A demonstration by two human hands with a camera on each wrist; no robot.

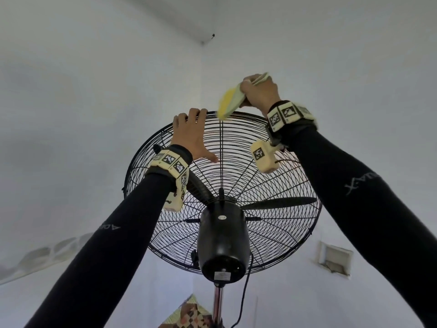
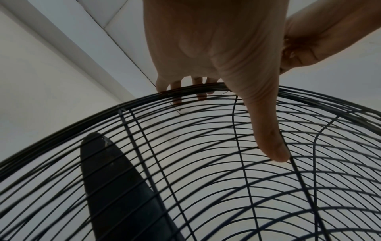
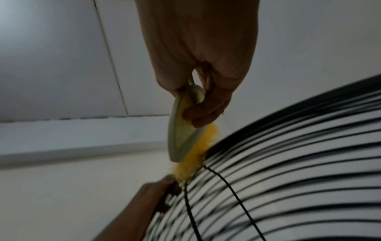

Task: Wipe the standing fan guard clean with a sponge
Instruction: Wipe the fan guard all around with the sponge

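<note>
A black wire fan guard [image 1: 279, 233] fills the middle of the head view, seen from behind and below, with the black motor housing [image 1: 223, 242] in front. My left hand [image 1: 192, 133] grips the guard's top rim, fingers hooked over it [image 2: 185, 91] and thumb [image 2: 270, 143] pressed on the wires. My right hand [image 1: 259, 93] grips a yellow sponge with a pale green handle [image 1: 230, 102]. The sponge's yellow edge [image 3: 191, 159] touches the guard's top rim [image 3: 268, 130], just right of the left hand.
Black fan blades [image 1: 279, 202] sit inside the guard. A chrome pole [image 1: 217, 304] and a black cord [image 1: 243, 301] run down below the motor. White walls and ceiling surround the fan; a wall vent [image 1: 335, 259] is at lower right.
</note>
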